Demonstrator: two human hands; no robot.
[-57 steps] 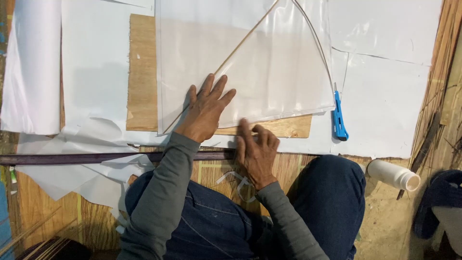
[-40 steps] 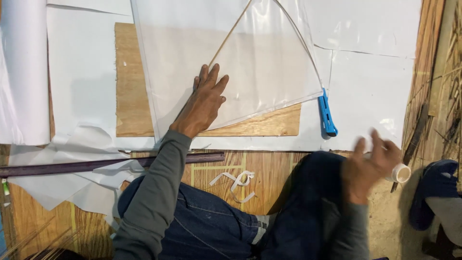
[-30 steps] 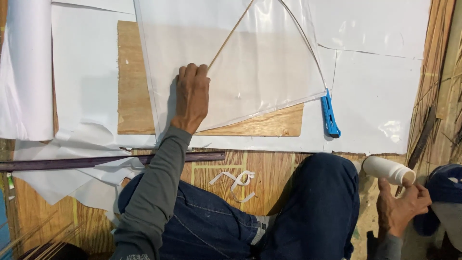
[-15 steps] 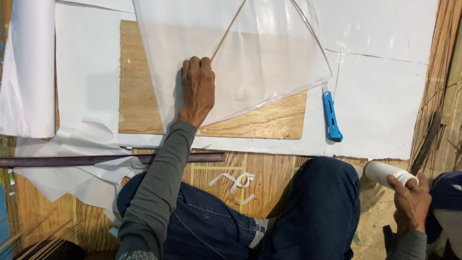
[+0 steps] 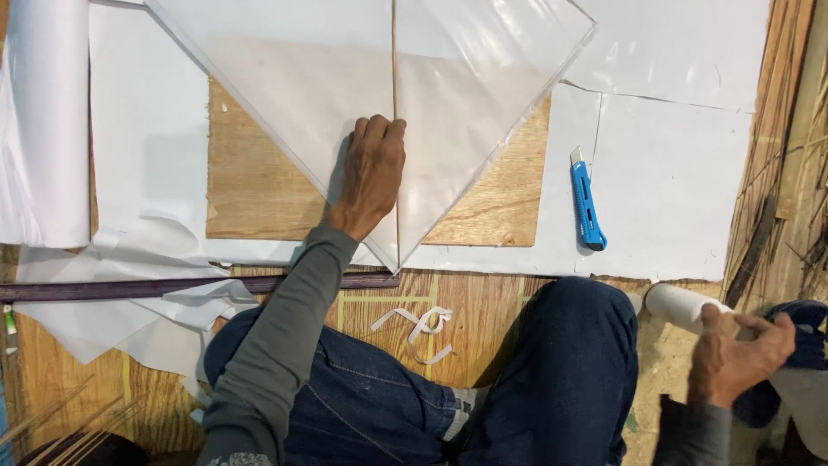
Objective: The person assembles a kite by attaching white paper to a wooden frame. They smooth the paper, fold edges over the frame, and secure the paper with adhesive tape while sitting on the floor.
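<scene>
Clear plastic kite sheet (image 5: 466,112), diamond-shaped, glossy, lies flat over a plywood board (image 5: 250,181) and white paper (image 5: 673,173). A thin bamboo stick (image 5: 395,60) runs down its middle; long axis near vertical in the head view, lower tip pointing toward the person's knees, top out of frame. Left hand (image 5: 373,173) rests palm down on the sheet just left of the stick, fingers curled, pressing, gripping nothing. Right hand (image 5: 733,358) at far right, fingers wrapped loosely on the end of a white roll (image 5: 677,304). Blue utility knife (image 5: 586,207) lies on the paper, well apart from the sheet. Dark ruler (image 5: 172,285) below the board.
</scene>
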